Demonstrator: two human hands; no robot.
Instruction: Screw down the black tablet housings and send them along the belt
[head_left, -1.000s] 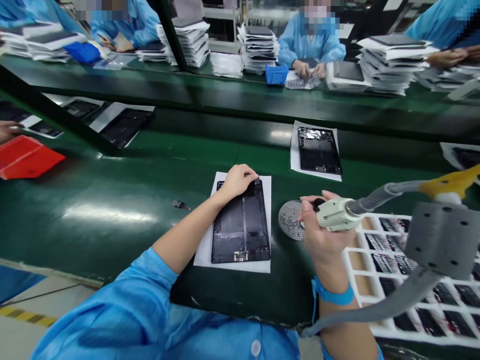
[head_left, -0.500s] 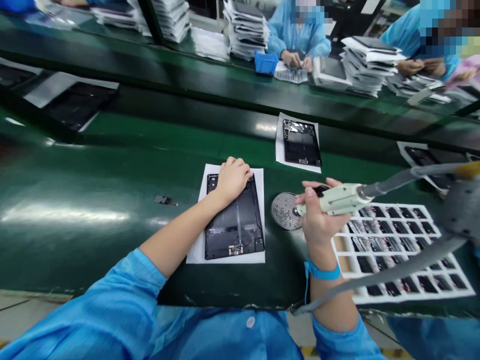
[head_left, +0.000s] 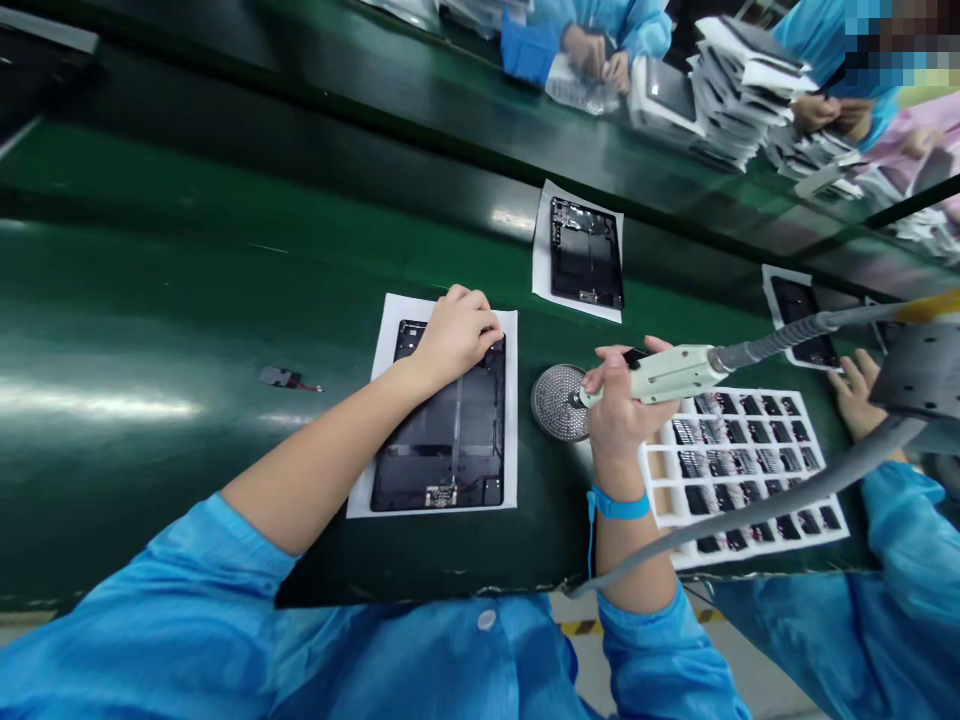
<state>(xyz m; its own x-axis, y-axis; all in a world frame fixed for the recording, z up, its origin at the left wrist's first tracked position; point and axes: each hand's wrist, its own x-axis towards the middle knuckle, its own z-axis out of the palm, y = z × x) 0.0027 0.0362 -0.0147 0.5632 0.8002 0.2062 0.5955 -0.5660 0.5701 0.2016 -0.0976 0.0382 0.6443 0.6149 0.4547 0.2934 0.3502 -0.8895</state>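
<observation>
My left hand (head_left: 459,335) lies over the top of a black tablet housing (head_left: 435,430), its fingers curled together at the upper right corner. Whatever is under those fingertips is hidden. White paper (head_left: 511,400) lies beneath the housing. In my right hand (head_left: 621,410) is a pale green electric screwdriver (head_left: 671,374), wrapped by the fingers and held nearly level. Its tip reaches the right side of a round metal screw plate (head_left: 559,402) full of small holes. A small grey and black part with a red wire (head_left: 281,377) lies on the left of the bench.
A white compartment tray (head_left: 658,468) of small black parts sits right of my wrist, crossed by a grey cable (head_left: 720,530). Another tablet housing (head_left: 586,255) lies farther back. A co-worker's hand (head_left: 859,395) is at the right; stacks (head_left: 739,95) stand across the bench.
The view has tilted down and turned somewhat, and a co-worker's arm has come into sight at the right. Both my hands keep nearly the same places on the housing and screwdriver.
</observation>
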